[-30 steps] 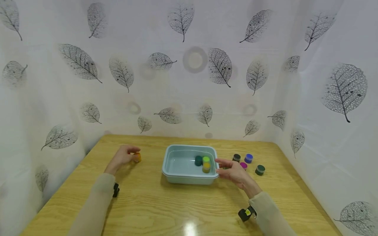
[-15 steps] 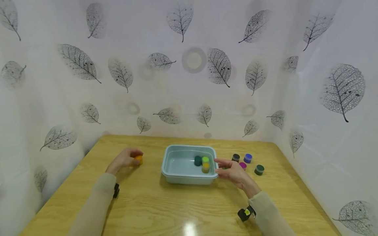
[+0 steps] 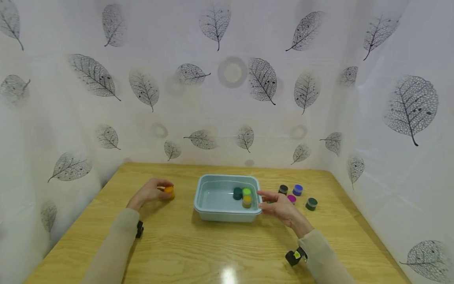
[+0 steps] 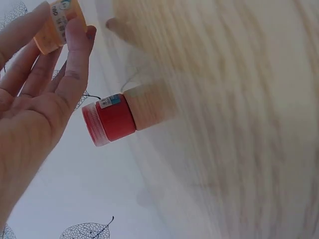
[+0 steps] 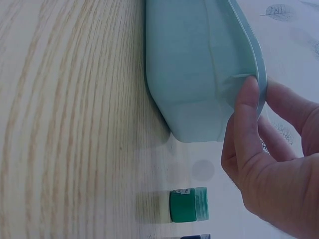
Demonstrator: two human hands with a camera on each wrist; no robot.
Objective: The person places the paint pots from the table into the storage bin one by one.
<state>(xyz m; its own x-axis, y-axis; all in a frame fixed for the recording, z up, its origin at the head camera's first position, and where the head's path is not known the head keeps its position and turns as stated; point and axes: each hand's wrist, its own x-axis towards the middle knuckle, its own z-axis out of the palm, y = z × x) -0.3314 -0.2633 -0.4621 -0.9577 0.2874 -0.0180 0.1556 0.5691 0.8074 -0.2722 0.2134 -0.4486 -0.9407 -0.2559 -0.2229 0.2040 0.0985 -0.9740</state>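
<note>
My left hand [image 3: 150, 192] grips a small orange paint jar [image 3: 169, 191] between thumb and fingers, left of the light blue plastic bin [image 3: 227, 212]. The left wrist view shows this jar's label, and a red paint jar [image 4: 117, 118] standing on the table close by. At the bin's right end, my right hand [image 3: 283, 209] pinches the rim, thumb and fingers on either side of it in the right wrist view. Inside the bin's right part sit a dark teal jar [image 3: 238, 193], a light green jar [image 3: 246, 192] and a yellow jar [image 3: 246, 202].
Right of the bin stand a black jar [image 3: 283, 189], a blue jar [image 3: 298, 190], a magenta jar [image 3: 292, 199] and a dark green jar [image 3: 311, 204]. A green jar [image 5: 183, 205] is near my right hand. A leaf-patterned curtain [image 3: 230, 106] surrounds the wooden table [image 3: 198, 252].
My left hand has moved slightly to the right with the orange paint jar. My right hand stays at the bin's rim, and the bin keeps its place.
</note>
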